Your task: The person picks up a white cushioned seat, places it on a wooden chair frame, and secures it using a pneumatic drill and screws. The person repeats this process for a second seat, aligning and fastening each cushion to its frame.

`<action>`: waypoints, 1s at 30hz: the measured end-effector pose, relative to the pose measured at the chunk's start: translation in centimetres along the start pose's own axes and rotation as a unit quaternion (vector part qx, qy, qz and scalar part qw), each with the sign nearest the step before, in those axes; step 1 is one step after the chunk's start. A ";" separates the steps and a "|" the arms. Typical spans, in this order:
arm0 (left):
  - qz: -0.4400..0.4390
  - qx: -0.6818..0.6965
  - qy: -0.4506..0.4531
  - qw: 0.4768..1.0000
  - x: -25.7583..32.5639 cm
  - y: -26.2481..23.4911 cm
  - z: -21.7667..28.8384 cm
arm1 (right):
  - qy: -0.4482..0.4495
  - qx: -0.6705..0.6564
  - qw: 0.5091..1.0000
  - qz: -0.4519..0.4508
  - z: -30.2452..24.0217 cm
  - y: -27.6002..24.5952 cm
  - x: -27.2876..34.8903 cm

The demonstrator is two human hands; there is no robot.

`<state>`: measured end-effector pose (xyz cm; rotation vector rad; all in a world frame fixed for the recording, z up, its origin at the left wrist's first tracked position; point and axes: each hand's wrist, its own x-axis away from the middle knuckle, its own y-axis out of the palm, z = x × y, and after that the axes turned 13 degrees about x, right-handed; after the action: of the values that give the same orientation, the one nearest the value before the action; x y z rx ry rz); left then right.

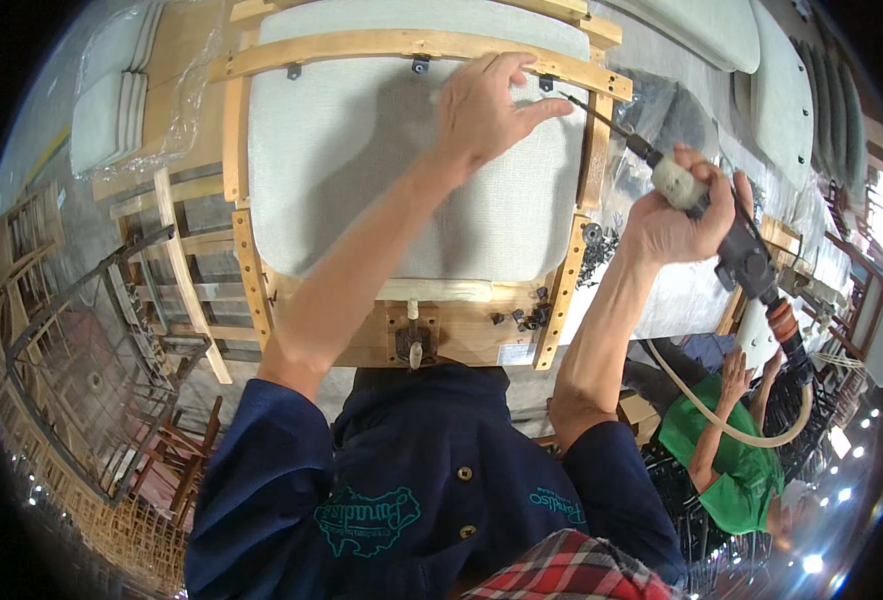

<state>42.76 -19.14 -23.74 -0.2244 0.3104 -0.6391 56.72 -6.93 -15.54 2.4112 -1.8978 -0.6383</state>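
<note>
Nearest the wearer, below the grey seat cushion, sits the near rail of the wooden chair frame, with a dark metal clamp fitting at its middle and a few loose dark screws lying to the clamp's right. The cushion lies face down inside the frame, filling most of it.

To the right of the cushion, the right hand is wrapped tight round the body of a pneumatic screwdriver, fingers closed on its pale collar and dark grip; a cream air hose loops away below it. The tool's long axis runs up and to the left from that fist, its thin bit slanting toward the cushion's far right corner.

At that far edge the left hand rests flat on the cushion, fingers loosely curled and apart, thumb and forefinger reaching to a small metal bracket under the curved wooden rail. I cannot tell whether they pinch a screw. The bit tip lies just right of the bracket, and the left hand is the nearer of the two to it.

Beyond the frame, right of the cushion, more grey cushions are stacked; a person in a green shirt works lower right
</note>
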 end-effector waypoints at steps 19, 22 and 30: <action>0.038 -0.175 0.165 0.970 -2.3 2.1 -4.2 | -0.127 0.167 0.971 -0.111 5.1 2.4 -0.8; 0.037 -0.170 0.162 0.971 -2.3 2.2 -4.2 | -0.148 0.255 0.947 -0.125 5.2 2.1 -1.6; 0.000 -0.175 0.204 0.963 -3.6 1.5 -5.6 | -0.156 0.261 0.938 -0.169 5.9 3.5 -1.6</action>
<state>38.88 -16.40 -28.64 -0.4312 0.8246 -0.6255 51.25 -4.97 -19.57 3.1921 -1.9785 -0.6171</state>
